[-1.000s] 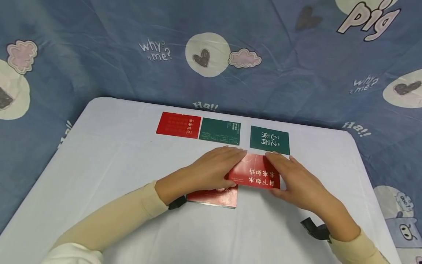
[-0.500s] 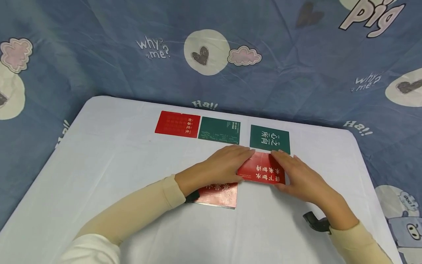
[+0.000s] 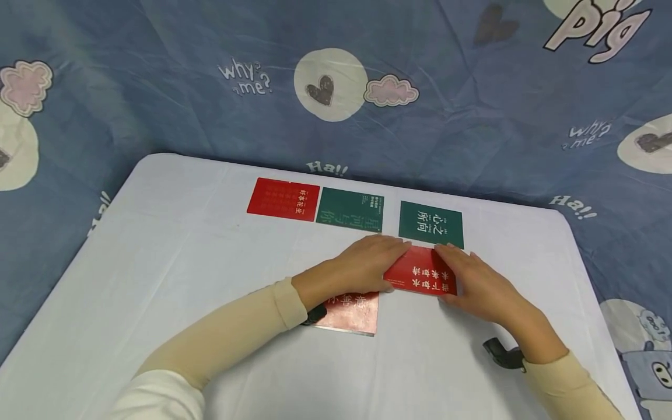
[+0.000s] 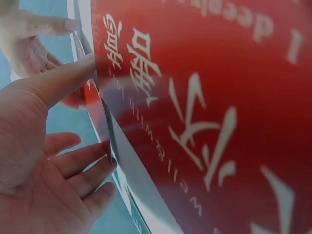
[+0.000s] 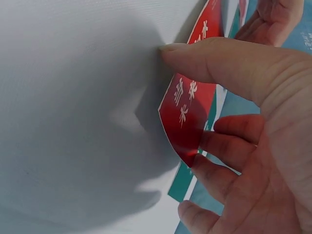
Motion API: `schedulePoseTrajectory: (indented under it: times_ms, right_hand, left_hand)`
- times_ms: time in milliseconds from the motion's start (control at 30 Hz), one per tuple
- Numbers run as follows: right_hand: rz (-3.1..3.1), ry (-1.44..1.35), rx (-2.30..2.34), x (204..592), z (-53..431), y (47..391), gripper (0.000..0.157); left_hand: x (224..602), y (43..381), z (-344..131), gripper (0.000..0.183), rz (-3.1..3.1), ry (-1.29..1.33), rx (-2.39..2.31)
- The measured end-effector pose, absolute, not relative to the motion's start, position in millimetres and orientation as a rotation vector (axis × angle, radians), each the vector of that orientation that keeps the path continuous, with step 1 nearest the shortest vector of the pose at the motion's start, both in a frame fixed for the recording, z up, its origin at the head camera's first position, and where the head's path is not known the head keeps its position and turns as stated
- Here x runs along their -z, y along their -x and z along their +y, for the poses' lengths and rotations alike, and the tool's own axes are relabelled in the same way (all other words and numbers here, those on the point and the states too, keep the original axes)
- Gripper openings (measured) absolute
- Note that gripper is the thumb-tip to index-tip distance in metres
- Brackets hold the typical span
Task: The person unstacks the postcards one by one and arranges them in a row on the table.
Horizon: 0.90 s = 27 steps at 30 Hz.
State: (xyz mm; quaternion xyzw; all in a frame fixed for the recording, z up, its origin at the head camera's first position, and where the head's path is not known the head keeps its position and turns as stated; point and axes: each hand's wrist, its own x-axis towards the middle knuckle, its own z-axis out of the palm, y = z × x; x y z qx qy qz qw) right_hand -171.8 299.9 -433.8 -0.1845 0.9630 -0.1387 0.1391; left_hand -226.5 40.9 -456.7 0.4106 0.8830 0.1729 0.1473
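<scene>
A red card (image 3: 420,271) with white characters is held between both hands, just in front of a green card (image 3: 431,224). My left hand (image 3: 362,265) grips its left end, thumb at the near edge and fingers at the far edge. At the other end, my right hand (image 3: 480,286) holds it the same way. The right wrist view shows the held card (image 5: 187,117) bowed, with its shadow falling on the white cloth. Beneath my left wrist lies another red card (image 3: 349,315), partly hidden by the arm; its printed face (image 4: 195,117) fills much of the left wrist view.
Along the back of the white-covered table (image 3: 210,233) lie a red card (image 3: 283,198) and a green card (image 3: 349,209) side by side. A gap separates them from the green card on the right. A blue patterned cloth (image 3: 210,128) hangs behind the table.
Both hands have carried the red card a little to the right. The left forearm has shifted right too, and uncovers more characters on the lower red card.
</scene>
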Motion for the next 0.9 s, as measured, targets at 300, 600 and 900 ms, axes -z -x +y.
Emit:
schedulePoseTrajectory:
  times_ms: [300,600,900]
  right_hand:
    - [2.763,0.519,0.401,434.2,303.1,174.3,0.103]
    - [2.712,0.504,0.413,435.6,306.1,177.8,0.102]
    - [2.694,0.476,0.423,435.2,306.6,180.7,0.103]
  left_hand:
    - [460.3,228.5,44.5,0.098,2.544,-1.169,-0.505]
    - [460.4,228.6,42.4,0.095,2.521,-1.157,-0.481]
    - [460.8,229.9,43.4,0.097,2.52,-1.157,-0.481]
